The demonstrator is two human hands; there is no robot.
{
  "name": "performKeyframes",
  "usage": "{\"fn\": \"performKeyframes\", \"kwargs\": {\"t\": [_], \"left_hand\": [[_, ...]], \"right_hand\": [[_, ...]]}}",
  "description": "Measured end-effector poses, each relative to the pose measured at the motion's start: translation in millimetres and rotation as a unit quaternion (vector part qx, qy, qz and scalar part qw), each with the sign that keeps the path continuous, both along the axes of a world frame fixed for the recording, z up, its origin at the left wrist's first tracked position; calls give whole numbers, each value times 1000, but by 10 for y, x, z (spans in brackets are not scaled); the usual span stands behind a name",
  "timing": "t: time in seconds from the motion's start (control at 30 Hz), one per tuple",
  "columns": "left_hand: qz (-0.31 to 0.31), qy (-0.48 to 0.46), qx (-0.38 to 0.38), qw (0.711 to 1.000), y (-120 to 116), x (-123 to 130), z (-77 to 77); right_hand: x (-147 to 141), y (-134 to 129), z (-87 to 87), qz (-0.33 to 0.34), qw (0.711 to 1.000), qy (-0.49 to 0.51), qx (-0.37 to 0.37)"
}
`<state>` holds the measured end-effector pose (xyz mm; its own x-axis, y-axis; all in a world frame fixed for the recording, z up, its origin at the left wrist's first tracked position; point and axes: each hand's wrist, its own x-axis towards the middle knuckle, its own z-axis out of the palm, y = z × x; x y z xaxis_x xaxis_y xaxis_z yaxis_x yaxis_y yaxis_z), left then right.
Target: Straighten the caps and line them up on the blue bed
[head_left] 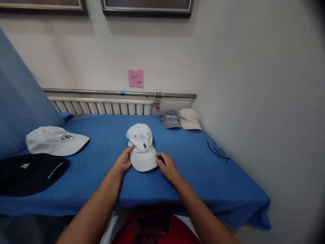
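A white cap (141,144) with a small dark horse-rider logo is at the middle of the blue-covered table, its brim toward me. My left hand (124,158) holds the cap's left side, the thumb on top near the base of the crown and the other fingers hidden beneath. On the right edge of the brim, my right hand (166,165) pinches with thumb and fingertips. The part of the cap's underside that faces the table is hidden.
A white cap (54,141) and a black cap (33,173) lie left. Grey (170,119) and beige caps (190,118) sit at the back right, glasses (218,151) near the right edge. Behind the blue table (106,132) is a radiator (101,106).
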<state>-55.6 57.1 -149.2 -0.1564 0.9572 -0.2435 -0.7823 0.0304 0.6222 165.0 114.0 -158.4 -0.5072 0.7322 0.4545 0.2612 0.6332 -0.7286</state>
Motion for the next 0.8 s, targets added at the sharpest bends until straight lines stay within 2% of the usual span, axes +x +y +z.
{"fn": "performKeyframes", "kwargs": {"t": [0.2, 0.53, 0.7, 0.8], "left_hand": [[0, -10, -3, 1000, -19, 16, 36], [45, -36, -17, 998, -24, 48, 73], [60, -47, -10, 997, -30, 39, 87], [63, -54, 2, 997, -35, 21, 96]], "right_hand": [[8, -5, -1, 3, 1000, 6, 1], [-2, -37, 38, 5, 1000, 8, -18], [-1, -72, 80, 7, 999, 19, -49], [-13, -94, 116, 23, 992, 47, -117]]}}
